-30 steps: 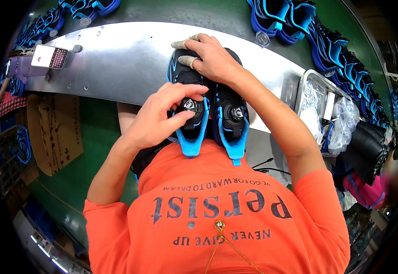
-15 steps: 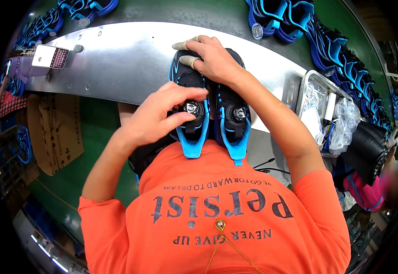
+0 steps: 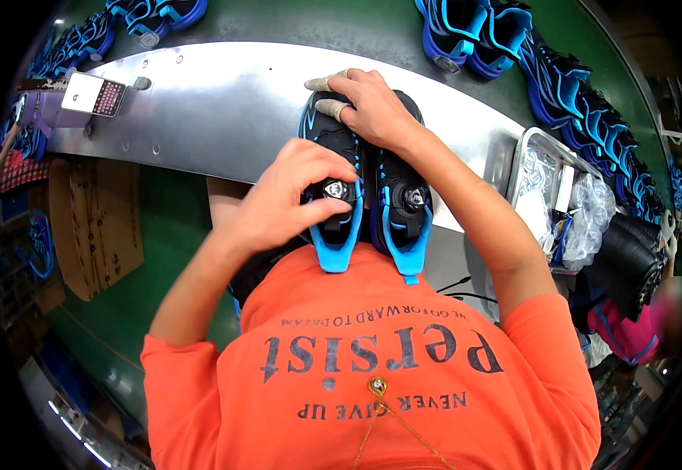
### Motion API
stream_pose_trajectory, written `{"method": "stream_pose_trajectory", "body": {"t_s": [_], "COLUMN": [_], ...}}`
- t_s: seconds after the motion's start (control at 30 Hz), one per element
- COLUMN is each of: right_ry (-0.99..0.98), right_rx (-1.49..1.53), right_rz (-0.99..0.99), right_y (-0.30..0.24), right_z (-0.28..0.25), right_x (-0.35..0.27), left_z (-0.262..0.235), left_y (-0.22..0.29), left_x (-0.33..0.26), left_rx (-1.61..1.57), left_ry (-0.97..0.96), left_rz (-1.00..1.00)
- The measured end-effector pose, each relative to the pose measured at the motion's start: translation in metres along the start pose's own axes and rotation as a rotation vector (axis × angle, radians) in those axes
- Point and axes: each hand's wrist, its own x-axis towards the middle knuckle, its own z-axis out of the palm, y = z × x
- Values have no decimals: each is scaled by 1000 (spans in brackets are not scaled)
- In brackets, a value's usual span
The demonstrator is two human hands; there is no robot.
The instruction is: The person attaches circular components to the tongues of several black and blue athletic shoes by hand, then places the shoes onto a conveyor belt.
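A pair of black and blue sneakers stands side by side before me, heels toward my body. My left hand [image 3: 274, 200] has its thumb and finger closed around the round dial [image 3: 338, 189] on the tongue of the left sneaker [image 3: 337, 254]. The right sneaker [image 3: 408, 254] has the same kind of dial [image 3: 414, 199], untouched. My right hand [image 3: 376, 110] lies across the toes of both sneakers, gripping them from above, and hides part of them. Pale finger covers [image 3: 331, 108] sit on some of its digits.
The sneakers' toes rest at the metal bench edge [image 3: 215, 102]. To the right is a metal tray [image 3: 519, 160] with clear plastic bags. Several sneakers [image 3: 560, 86] line the green surface beyond. A phone-like device [image 3: 94, 94] stands at left, above a cardboard sheet [image 3: 94, 227]. Another person [image 3: 627, 325] is at far right.
My left thumb and finger have closed in around the left sneaker's dial, and the dial's face has turned. The right hand keeps its place on the toes.
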Motion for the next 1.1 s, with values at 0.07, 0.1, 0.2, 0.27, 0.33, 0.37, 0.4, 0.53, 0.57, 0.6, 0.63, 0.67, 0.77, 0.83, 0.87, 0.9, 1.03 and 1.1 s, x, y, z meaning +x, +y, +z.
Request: {"method": "stream_pose_trajectory", "body": {"t_s": [0.07,0.1,0.2,0.27,0.33,0.37,0.4,0.53,0.57,0.6,0.63,0.67,0.77,0.83,0.87,0.9,1.03,1.1], "right_ry": [40,46,64,107,120,128,114,185,229,162,6,-149,-255,-102,-53,22,42,-80], "right_rx": [7,-2,-6,12,5,1,6,-6,-13,19,153,289,268,182,151,135,131,213], "right_rz": [5,1,-34,-58,-65,-66,-66,-115,-140,-100,-71,-46,-107,-170,-160,-174,-76,19], "right_y": [2,4,5,8,9,10,8,-2,-8,-24,-39,-50,-68,-74,-78,-80,-84,-80], "right_z": [4,4,6,9,12,12,13,4,0,-15,-33,-45,-43,-27,-20,-14,-13,-31], "right_x": [-3,-3,-1,-2,-2,-2,-2,-6,-12,-18,-29,-39,-71,-79,-82,-83,-85,-77], "left_z": [23,33,59,58,35,23,10,-9,-1,6,12,17,32,36,39,42,47,61], "left_y": [8,12,14,6,-18,-23,-31,-30,-23,-16,-12,-9,1,15,18,20,30,40], "left_x": [-8,-11,-13,-14,-12,-7,-1,10,0,-12,-25,-40,-73,-75,-76,-73,-43,-29], "left_rx": [133,167,164,-3,-226,-259,-288,-243,-231,-221,-245,-282,-380,-300,-212,-57,303,372], "left_ry": [275,342,594,511,312,172,22,-116,-15,89,257,404,495,392,312,254,104,-107], "left_rz": [-87,-162,-276,-179,-46,-4,54,52,9,-33,-71,-132,-291,-235,-159,-61,274,-4]}}
